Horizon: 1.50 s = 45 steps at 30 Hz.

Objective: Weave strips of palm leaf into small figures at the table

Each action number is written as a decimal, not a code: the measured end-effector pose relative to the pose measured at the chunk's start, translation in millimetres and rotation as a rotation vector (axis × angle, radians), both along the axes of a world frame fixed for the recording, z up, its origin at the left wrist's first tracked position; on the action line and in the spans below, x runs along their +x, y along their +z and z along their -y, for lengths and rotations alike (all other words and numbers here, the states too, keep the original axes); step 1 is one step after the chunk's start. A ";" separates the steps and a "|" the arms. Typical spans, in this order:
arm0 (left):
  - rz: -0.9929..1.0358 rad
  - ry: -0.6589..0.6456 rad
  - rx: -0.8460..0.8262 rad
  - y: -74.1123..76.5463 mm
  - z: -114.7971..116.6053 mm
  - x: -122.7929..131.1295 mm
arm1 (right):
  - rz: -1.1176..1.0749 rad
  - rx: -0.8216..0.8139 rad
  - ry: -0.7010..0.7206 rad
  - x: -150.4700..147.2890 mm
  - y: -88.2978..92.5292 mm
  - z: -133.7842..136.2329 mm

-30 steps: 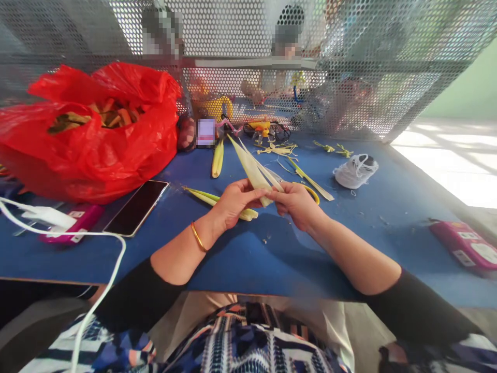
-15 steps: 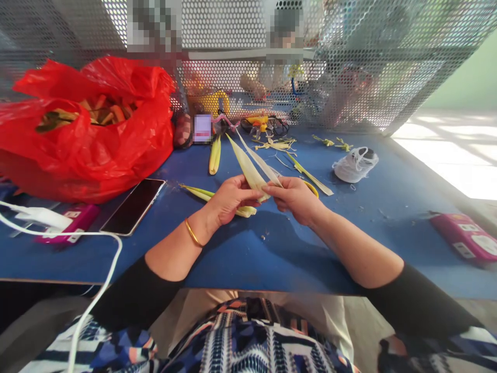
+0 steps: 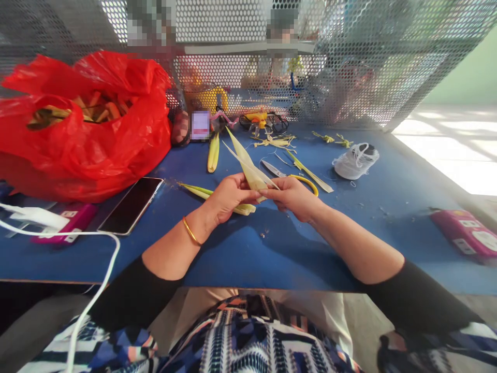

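Pale pointed corn husks (image 3: 247,159) are pinched at their lower end between both hands, over the blue table (image 3: 240,254). My left hand (image 3: 233,197) grips them from the left, thumb on top. From the right, my right hand (image 3: 292,196) pinches the same base, and a narrower strip crosses over the wider leaf. Scissors (image 3: 274,168) with a yellow handle lie just behind my right hand. A green-and-yellow husk bundle (image 3: 245,209) lies partly hidden under my left hand. Another yellowish bundle (image 3: 213,155) is farther back.
At the left are a red bag (image 3: 128,140) of husks, a black phone (image 3: 132,205) and a white cable (image 3: 112,264). White thread (image 3: 355,161) and a magenta box (image 3: 464,233) are at the right. A perforated metal screen (image 3: 240,67) stands behind.
The narrow husk strip has swung left and now crosses in front of the wide leaf. The scissor blades, hidden before, show behind my right hand. The view has shifted slightly.
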<state>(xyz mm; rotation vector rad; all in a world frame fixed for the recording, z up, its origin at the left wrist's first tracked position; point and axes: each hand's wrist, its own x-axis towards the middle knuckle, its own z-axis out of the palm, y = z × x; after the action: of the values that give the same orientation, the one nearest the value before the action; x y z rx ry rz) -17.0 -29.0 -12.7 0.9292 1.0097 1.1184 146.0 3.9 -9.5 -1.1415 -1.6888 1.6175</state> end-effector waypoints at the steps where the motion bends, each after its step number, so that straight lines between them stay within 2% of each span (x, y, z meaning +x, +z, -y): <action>1: 0.002 -0.004 -0.004 0.5 0.2 0.2 | -0.007 -0.015 0.015 -0.1 0.5 0.1; 6: -0.023 0.008 -0.013 2.8 2.0 2.3 | -0.019 -0.094 0.041 -1.1 3.5 2.8; 10: -0.046 0.034 0.014 2.6 2.0 2.9 | -0.085 -0.244 0.043 -0.3 3.8 3.3; 17: -0.060 0.021 0.037 0.0 0.3 -1.3 | -0.247 -0.464 0.153 8.3 11.4 -5.4; 21: -0.066 -0.041 0.034 0.4 0.8 -2.0 | -0.227 -0.477 0.123 7.5 12.8 -5.1; 28: -0.074 -0.107 -0.004 -0.1 1.5 -0.9 | -0.210 -0.329 0.073 1.4 2.0 0.1; 33: -0.021 -0.072 -0.045 -1.6 0.1 -0.5 | -0.282 -0.403 0.073 3.0 2.9 -3.3; 40: -0.023 -0.041 -0.046 -0.9 -0.7 -1.5 | -0.421 -0.515 0.206 16.5 20.4 -10.2; 45: -0.042 -0.081 -0.041 0.0 0.7 -0.9 | -0.389 -0.593 0.188 16.6 19.1 -10.5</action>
<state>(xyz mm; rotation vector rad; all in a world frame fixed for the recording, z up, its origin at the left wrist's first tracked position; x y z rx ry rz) -18.0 -29.7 -12.7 0.9554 1.0164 1.0109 162.7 14.4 9.7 -0.8451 -1.1202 2.3757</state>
